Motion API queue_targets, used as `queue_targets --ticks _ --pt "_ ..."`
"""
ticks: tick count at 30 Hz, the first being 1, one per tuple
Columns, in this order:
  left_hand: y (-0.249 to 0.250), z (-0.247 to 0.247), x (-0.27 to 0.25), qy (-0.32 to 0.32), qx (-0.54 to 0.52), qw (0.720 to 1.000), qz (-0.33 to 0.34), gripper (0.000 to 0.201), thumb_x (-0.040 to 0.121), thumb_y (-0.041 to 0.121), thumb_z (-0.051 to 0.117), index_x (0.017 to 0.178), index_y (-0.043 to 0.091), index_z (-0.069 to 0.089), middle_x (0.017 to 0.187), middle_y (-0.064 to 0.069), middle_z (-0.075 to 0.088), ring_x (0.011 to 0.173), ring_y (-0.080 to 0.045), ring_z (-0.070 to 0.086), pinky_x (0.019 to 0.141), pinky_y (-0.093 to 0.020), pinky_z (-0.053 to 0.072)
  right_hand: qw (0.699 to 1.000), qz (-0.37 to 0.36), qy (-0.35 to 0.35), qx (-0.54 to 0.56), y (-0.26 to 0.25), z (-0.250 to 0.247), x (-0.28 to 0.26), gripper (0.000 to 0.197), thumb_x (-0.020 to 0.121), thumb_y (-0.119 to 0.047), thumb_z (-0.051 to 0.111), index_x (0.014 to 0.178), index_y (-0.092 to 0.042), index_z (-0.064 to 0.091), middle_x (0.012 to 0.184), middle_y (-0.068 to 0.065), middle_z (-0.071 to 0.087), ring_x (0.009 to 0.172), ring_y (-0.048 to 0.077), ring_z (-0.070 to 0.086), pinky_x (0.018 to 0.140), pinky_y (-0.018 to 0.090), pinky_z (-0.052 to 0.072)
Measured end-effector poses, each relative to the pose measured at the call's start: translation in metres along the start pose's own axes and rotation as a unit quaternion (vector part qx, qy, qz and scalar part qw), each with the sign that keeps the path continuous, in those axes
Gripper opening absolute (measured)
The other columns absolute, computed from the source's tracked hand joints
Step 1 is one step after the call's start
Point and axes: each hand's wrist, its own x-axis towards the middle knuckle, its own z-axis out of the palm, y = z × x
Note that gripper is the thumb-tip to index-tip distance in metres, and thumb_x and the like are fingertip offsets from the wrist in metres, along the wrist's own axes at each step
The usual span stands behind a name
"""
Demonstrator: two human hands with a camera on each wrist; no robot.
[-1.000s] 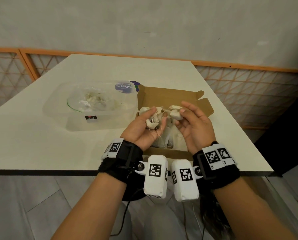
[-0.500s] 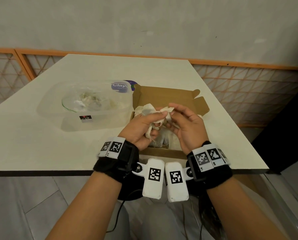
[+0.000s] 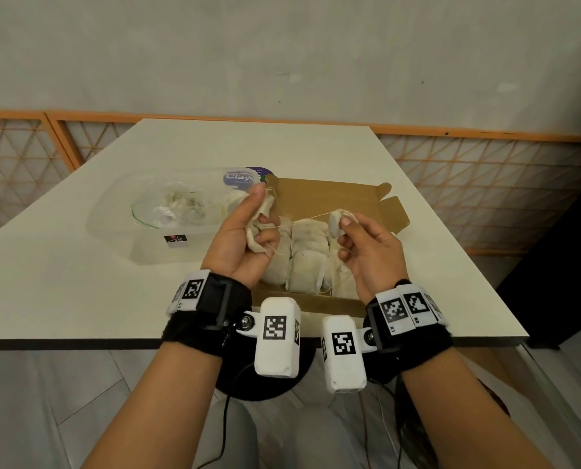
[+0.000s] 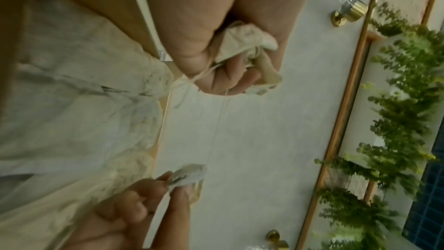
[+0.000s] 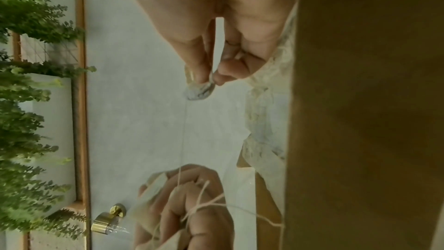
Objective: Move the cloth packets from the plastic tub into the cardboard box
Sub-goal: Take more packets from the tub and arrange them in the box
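My left hand (image 3: pixel 260 228) grips a bunch of cream cloth packets (image 3: pixel 257 228) above the left side of the open cardboard box (image 3: pixel 329 198). My right hand (image 3: pixel 344 228) pinches one small cloth packet (image 3: pixel 335 223) between thumb and forefinger. A thin string (image 3: pixel 311 216) runs taut between the two hands. In the left wrist view the bunch (image 4: pixel 242 39) sits in the curled left fingers and the pinched packet (image 4: pixel 190 175) shows below. Several packets (image 3: pixel 307 258) lie inside the box. The clear plastic tub (image 3: pixel 167 214) to the left holds more packets (image 3: pixel 180 201).
The white table (image 3: pixel 248 147) carries the tub and the box side by side near its front edge. A purple-labelled lid (image 3: pixel 245 177) lies behind the tub. An orange lattice railing (image 3: pixel 485 184) runs behind and to the right of the table.
The hands have drawn apart and risen over the box. The right hand has pulled one packet out of the bunch, stretching a string between the hands.
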Motion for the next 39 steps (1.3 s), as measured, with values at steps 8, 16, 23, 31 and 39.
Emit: queue_targets --ticks 8,16,23,31,39 --pt "0.002 0.002 -0.002 0.035 0.14 0.987 0.069 0.039 0.056 0.029 0.088 0.078 0.018 0.058 0.072 0.003 0.058 0.052 -0.004 0.05 0.034 -0.013 0.032 0.999 -0.04 0.006 -0.012 -0.004 0.001 -0.003 0.009 0.084 -0.004 0.064 0.089 -0.011 0.068 0.073 0.002 0.064 0.058 0.006 0.058 0.055 0.019 0.049" --pt "-0.028 0.023 -0.005 0.072 0.43 0.9 0.028 0.023 0.074 0.016 0.078 0.093 0.008 0.068 0.079 -0.008 0.069 0.065 -0.016 0.062 0.056 -0.022 0.046 0.983 -0.091 -0.072 -0.144 -0.022 0.014 -0.004 0.013 0.073 -0.029 0.075 0.083 -0.022 0.073 0.093 0.011 0.072 0.093 0.032 0.068 0.083 0.05 0.055" --pt "-0.023 0.018 -0.005 0.095 0.427 0.899 0.024 0.018 0.077 -0.003 0.069 0.074 0.012 0.062 0.057 0.002 0.06 0.041 -0.004 0.05 0.037 -0.011 0.032 0.988 -0.037 -0.083 -0.126 -0.043 0.009 -0.002 0.007 0.084 -0.02 0.065 0.082 -0.018 0.071 0.076 -0.002 0.07 0.065 0.006 0.062 0.058 0.019 0.046" --pt "-0.01 0.008 -0.013 0.094 0.415 0.904 0.045 0.007 0.083 0.013 0.069 0.078 0.014 0.065 0.069 -0.001 0.058 0.045 -0.005 0.039 0.037 -0.015 0.027 0.948 -0.098 -0.118 -0.28 -0.047 0.014 0.008 0.015 0.08 -0.005 0.068 0.095 -0.006 0.068 0.073 0.001 0.062 0.057 -0.002 0.057 0.056 0.012 0.044" --pt "0.012 0.0 -0.02 0.105 0.239 0.96 0.104 0.007 0.089 0.017 0.06 0.084 0.013 0.059 0.073 0.004 0.061 0.046 -0.003 0.052 0.036 -0.013 0.034 0.883 -0.17 -0.111 -0.423 -0.049 0.014 0.007 0.022 0.081 -0.004 0.063 0.073 -0.021 0.051 0.069 0.012 0.054 0.045 0.005 0.055 0.055 0.024 0.045"
